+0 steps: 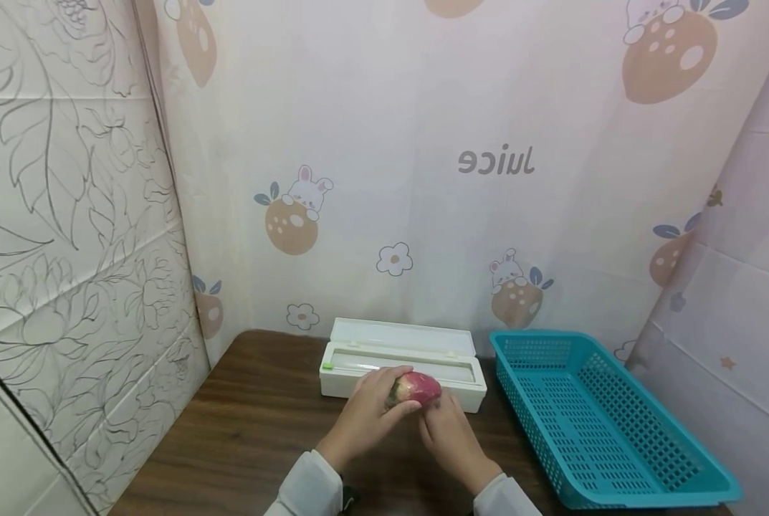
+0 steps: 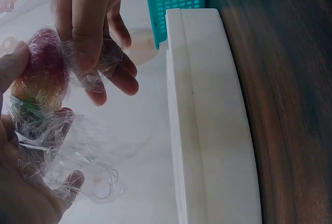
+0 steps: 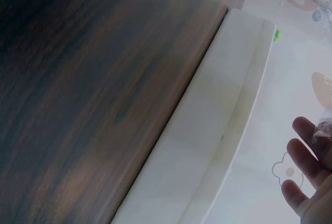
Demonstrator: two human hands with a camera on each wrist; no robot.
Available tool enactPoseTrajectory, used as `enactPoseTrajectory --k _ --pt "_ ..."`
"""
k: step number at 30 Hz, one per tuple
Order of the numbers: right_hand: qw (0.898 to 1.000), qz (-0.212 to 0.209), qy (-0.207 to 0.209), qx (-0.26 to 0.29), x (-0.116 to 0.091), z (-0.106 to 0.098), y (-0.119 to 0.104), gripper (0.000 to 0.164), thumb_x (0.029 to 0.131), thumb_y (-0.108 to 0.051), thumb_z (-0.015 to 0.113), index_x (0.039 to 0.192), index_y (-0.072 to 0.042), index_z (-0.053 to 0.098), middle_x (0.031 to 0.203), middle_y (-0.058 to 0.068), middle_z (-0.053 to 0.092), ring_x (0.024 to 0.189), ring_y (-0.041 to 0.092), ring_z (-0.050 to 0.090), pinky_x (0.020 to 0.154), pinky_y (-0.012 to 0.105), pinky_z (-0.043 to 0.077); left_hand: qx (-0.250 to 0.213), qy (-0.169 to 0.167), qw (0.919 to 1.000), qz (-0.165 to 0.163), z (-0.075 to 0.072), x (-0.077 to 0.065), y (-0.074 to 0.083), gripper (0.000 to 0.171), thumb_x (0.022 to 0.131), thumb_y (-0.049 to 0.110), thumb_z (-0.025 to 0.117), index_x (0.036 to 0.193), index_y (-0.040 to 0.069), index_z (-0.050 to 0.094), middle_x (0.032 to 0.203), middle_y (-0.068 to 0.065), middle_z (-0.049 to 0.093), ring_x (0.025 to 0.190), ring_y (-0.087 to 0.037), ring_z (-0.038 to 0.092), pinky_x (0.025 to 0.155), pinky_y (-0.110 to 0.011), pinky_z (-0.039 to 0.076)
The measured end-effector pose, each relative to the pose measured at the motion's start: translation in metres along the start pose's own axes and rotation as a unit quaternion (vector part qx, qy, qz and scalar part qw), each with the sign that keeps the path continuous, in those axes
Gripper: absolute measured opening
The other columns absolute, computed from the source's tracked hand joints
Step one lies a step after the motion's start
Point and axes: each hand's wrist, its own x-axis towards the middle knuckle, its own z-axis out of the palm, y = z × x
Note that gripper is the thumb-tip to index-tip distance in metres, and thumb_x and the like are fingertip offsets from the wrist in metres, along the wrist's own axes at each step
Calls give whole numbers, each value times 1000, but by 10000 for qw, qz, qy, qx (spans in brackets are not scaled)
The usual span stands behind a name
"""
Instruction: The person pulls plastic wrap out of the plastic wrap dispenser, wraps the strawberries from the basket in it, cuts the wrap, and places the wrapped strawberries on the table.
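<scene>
A red fruit (image 1: 421, 388), yellowish toward its green end, is wrapped in clear cling film above the table. My left hand (image 1: 366, 414) holds it by the green end, thumb on the near side. In the left wrist view, loose crumpled cling film (image 2: 88, 154) hangs around the left fingers. At the red end, my right hand (image 1: 451, 435) pinches a gathered bit of film between thumb and fingers. Only some fingers of the right hand (image 3: 311, 169) appear in the right wrist view. Behind both hands stands a white cling film dispenser (image 1: 352, 385) with its lid raised.
To the right, a teal plastic basket (image 1: 552, 448) stands on the dark wooden table (image 1: 229, 437). The dispenser has a small green slider (image 1: 327, 366) at its left end. Printed curtains (image 1: 371, 158) hang behind the table and at its sides.
</scene>
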Motion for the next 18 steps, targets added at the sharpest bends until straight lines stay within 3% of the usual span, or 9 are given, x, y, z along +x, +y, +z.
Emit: enactPoseTrajectory --k 4,12,15,18 --pt "9999 40 -8 161 -2 0 -2 33 98 -12 63 128 1 61 124 15 64 114 30 58 93 51 47 26 70 9999 124 2 0 1 54 95 45 65 141 18 54 132 1 61 121 -16 55 107 -52 35" --pt "9926 241 -416 1118 -1 -1 -8 37 93 -8 67 128 1 62 129 17 63 124 34 55 106 58 39 -127 122 9994 301 10 0 -2 55 94 42 68 141 16 53 132 2 61 125 -16 53 109 -56 33" --pt "9920 59 -417 1189 -2 0 -8 34 92 -6 68 126 -1 64 125 13 65 122 31 57 106 57 39 -170 117 9994 273 11 0 -1 56 93 43 69 141 17 53 132 2 60 126 -16 53 109 -56 33" --pt "9933 -407 -364 1018 -3 1 -9 26 92 -10 68 118 -4 68 115 7 70 115 25 62 104 55 41 -172 71 9995 273 12 1 0 56 93 43 69 141 19 53 132 2 60 124 -15 53 107 -54 35"
